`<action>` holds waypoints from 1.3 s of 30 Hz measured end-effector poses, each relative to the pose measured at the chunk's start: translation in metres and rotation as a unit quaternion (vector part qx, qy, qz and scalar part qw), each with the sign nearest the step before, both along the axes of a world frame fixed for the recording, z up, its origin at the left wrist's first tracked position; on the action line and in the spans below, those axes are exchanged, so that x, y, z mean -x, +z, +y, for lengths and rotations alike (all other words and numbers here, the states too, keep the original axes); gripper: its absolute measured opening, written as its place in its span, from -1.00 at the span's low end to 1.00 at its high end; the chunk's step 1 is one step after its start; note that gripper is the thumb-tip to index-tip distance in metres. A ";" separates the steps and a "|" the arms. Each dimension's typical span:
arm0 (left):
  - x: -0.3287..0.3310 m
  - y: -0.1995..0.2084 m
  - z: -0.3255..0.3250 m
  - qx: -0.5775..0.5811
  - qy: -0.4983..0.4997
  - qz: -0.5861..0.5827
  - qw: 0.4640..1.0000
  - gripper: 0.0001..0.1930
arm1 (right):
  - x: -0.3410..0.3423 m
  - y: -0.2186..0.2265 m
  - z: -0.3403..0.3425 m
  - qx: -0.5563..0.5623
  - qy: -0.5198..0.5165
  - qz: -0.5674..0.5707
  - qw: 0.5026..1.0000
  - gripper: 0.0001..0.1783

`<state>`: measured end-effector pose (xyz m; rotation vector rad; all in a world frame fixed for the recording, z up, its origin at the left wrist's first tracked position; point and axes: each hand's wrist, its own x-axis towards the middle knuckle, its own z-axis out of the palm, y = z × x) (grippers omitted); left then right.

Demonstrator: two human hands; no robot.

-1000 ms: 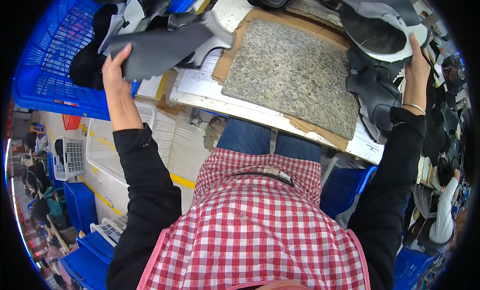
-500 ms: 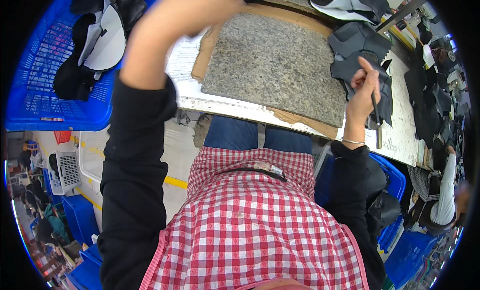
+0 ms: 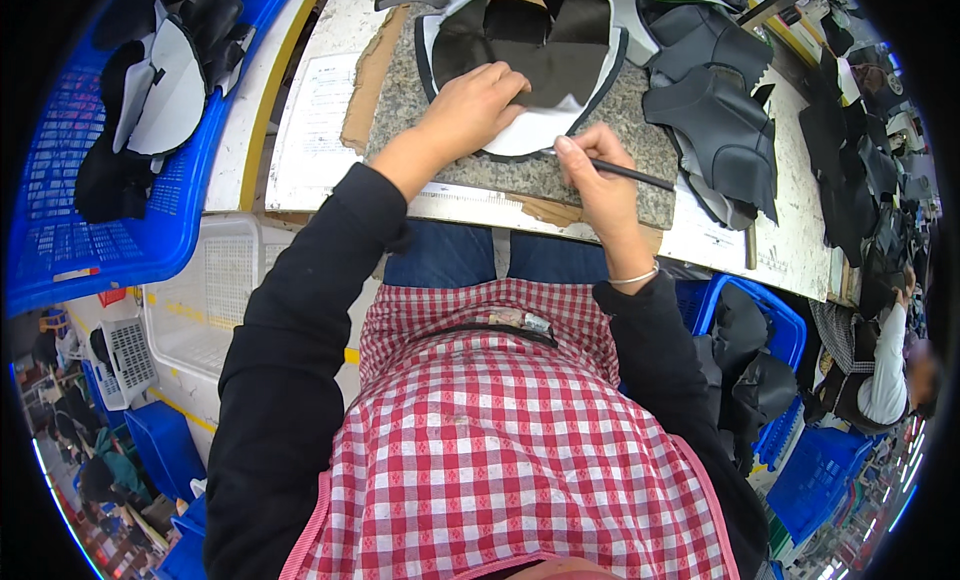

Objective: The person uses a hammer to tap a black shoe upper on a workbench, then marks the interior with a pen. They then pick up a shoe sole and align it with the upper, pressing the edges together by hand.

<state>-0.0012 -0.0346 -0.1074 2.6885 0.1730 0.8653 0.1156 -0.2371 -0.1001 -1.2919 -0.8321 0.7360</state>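
**Black-edged shoe upper (image 3: 535, 58) on a speckled stone slab (image 3: 626, 112)**

White lining and a dark, glossy inner face show where the upper lies spread on the slab, its near curved edge toward the person's body. The left hand (image 3: 475, 108) lies on it from the left, fingers bent and drawn together over the lining; whether they pinch the material or only press on it, I cannot tell. The right hand (image 3: 597, 175) is closed around a slim black pen-like tool (image 3: 638, 174), thumb and fingers gripping near its working end, just beside the upper's near edge. The tip is too small to make out.

Brown cardboard (image 3: 372, 85) sticks out from beneath the slab, beside a printed paper sheet (image 3: 318, 120). Close to the slab's right side lies a pile of dark grey upper pieces (image 3: 722, 145) on the white worktable (image 3: 797, 235). Farther left, a blue perforated basket (image 3: 165, 265) holds black and white cut pieces (image 3: 172, 95). Below the table's right end, a blue crate (image 3: 790, 325) contains more dark pieces (image 3: 765, 388).
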 end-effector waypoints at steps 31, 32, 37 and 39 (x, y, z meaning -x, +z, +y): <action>-0.054 -0.006 -0.027 0.369 -0.023 -0.057 0.927 -0.66 | 0.004 0.010 -0.011 -0.050 -0.182 -0.135 0.973 -0.79; -0.074 -0.004 -0.039 0.466 -0.095 -0.064 0.877 -0.63 | 0.006 0.014 -0.016 -0.129 -0.163 -0.171 0.963 -0.84; -0.165 0.005 -0.056 0.378 -0.275 0.086 0.880 -0.55 | -0.008 0.031 -0.021 -0.163 -0.137 -0.157 0.964 -0.80; -0.157 0.013 -0.033 0.315 -0.347 0.055 0.882 -0.50 | -0.019 0.029 -0.026 -0.190 -0.138 -0.089 0.968 -0.78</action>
